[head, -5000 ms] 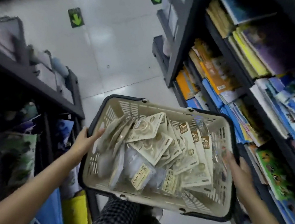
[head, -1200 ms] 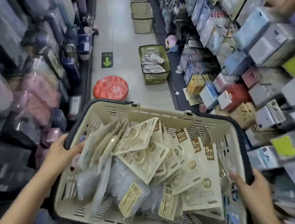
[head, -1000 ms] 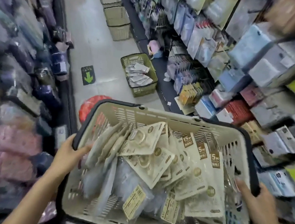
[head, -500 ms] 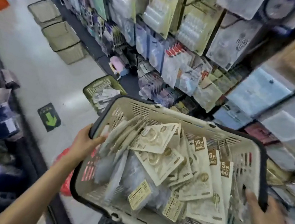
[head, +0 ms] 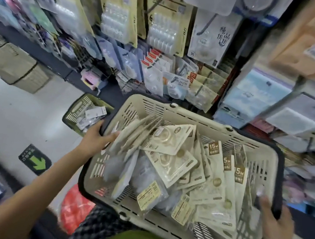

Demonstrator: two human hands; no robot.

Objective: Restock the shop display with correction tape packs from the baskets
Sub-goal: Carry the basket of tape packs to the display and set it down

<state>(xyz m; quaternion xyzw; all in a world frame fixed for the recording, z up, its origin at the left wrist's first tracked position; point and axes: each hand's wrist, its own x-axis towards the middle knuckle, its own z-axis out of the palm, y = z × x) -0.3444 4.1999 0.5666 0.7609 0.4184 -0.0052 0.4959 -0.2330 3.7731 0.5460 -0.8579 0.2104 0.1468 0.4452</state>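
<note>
Correction tape packs (head: 169, 157) lay heaped loose inside the beige basket (head: 191, 115), light, stiff-carded, probably slippery; best pinched by a card edge. Left hand (head: 97, 138) and right hand (head: 274, 220) each gripped the basket's opposite rims.

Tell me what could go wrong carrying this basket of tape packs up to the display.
The basket is tilted and piled loosely with packs, so some could slide out. Both hands, left hand and right hand, grip its rim, leaving none free to hang packs. The green basket on the floor beside the shelf is a possible trip hazard.
</note>
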